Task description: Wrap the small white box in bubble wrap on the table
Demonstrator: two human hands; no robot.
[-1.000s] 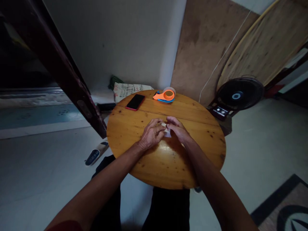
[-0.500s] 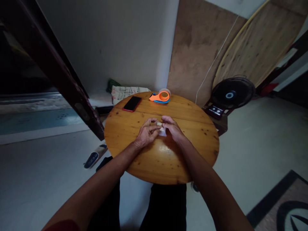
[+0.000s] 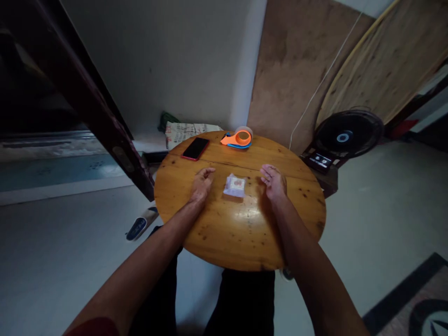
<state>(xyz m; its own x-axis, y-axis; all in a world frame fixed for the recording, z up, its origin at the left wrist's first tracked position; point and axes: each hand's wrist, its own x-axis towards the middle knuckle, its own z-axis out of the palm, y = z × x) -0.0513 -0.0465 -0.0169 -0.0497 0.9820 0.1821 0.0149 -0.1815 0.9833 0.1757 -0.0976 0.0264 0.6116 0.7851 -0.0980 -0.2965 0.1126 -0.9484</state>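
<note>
Left hand (image 3: 201, 184), loosely curled, and right hand (image 3: 275, 183), spread open, rest empty beside what seems a small wrapped packet (image 3: 234, 186)

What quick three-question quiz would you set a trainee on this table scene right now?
1. Fill in: the black red-edged phone lies to the ___ of the orange-and-blue plastic tape dispenser.
2. True or false: the left hand grips the small white wrapped packet.
3. What lies between the left hand and the right hand on the round wooden table? A phone, B packet, C dispenser.
Key: 1 left; 2 false, both hands are empty and apart from it; 3 B.
</note>
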